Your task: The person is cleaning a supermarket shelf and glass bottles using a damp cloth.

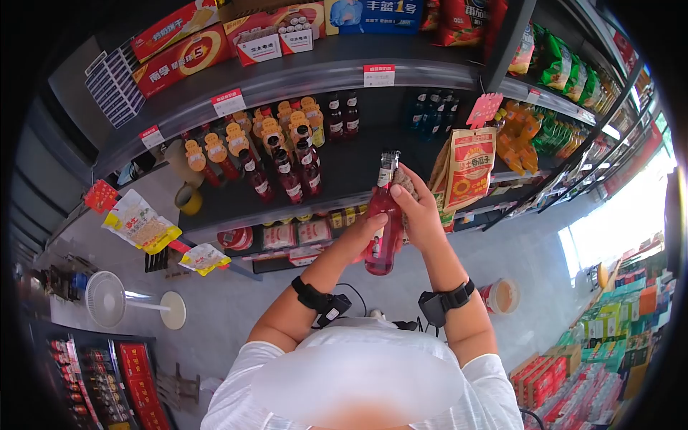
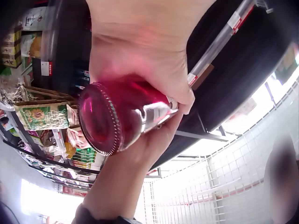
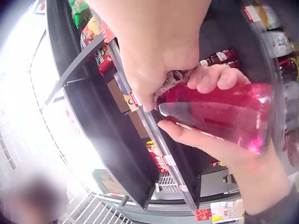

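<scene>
A glass bottle of pink-red drink point(image 1: 385, 240) is held upright before the person's chest, its capped neck uppermost. The left hand point(image 1: 364, 235) grips it round the body, thumb across the front. At the neck, the right hand point(image 1: 421, 211) presses a bunched grey-brown cloth point(image 1: 405, 183) against the glass. In the right wrist view the cloth point(image 3: 174, 83) sticks out from under the right hand point(image 3: 161, 58), beside the left hand's fingers. The bottle's ridged base point(image 2: 99, 119) faces the camera in the left wrist view.
Several similar red bottles point(image 1: 287, 175) stand on the dark shelf point(image 1: 344, 161) ahead, with orange-tagged bottles point(image 1: 236, 136) behind. Brown snack bags point(image 1: 469, 168) hang at the right. Hanging white-yellow packets point(image 1: 142, 222) are at the left. A fan point(image 1: 107, 299) and a bucket point(image 1: 502, 295) stand on the floor.
</scene>
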`<state>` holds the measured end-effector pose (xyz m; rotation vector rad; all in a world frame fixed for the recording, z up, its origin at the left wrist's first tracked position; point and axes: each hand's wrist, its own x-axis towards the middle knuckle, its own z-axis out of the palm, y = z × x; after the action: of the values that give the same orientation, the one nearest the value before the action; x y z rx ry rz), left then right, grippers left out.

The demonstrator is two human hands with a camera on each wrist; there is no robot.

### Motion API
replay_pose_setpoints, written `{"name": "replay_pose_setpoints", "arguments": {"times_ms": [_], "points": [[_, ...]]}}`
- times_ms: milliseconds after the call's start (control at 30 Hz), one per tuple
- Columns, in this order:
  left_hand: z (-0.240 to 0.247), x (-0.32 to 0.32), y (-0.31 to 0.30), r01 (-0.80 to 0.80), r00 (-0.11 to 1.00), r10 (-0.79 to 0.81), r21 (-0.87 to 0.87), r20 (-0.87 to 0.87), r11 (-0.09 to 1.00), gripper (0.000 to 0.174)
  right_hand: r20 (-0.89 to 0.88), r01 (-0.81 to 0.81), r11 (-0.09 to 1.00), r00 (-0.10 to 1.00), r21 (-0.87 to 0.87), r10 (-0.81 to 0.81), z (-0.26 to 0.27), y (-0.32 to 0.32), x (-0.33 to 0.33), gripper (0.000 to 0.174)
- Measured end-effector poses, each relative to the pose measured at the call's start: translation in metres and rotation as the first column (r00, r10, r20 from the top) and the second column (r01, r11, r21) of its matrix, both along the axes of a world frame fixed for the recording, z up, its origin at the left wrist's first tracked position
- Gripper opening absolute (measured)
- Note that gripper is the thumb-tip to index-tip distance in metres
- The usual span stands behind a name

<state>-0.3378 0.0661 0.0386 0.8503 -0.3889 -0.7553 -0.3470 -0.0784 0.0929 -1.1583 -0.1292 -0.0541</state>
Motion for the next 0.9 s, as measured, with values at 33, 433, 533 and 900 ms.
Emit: {"name": "replay_pose_setpoints", "arguments": {"times_ms": [33, 433, 533, 900], "points": [[-0.006, 0.002, 0.002, 0.055, 0.998, -0.056, -0.042, -0.027, 0.998, 0.057, -0.015, -0.043, 0.997, 0.999, 0.062, 0.044, -0.001, -0.001, 0.001, 0.057], [-0.005, 0.002, 0.01, 0.132, 0.985, -0.138, 0.061, 0.106, 0.989, 0.057, 0.044, 0.012, 0.904, 0.998, 0.428, -0.034, 0.013, -0.006, 0.001, 0.043], [-0.004, -0.001, 0.008, 0.163, 0.978, -0.175, 0.1, 0.118, 0.982, 0.063, 0.12, -0.024, 0.911, 0.992, 0.412, -0.028, 0.039, -0.002, -0.001, 0.042], [-0.009, -0.01, 0.008, 0.125, 0.977, -0.154, 0.187, 0.146, 0.974, 0.056, -0.026, 0.066, 0.948, 0.998, 0.312, -0.061, 0.028, 0.004, -0.002, 0.031]]}}
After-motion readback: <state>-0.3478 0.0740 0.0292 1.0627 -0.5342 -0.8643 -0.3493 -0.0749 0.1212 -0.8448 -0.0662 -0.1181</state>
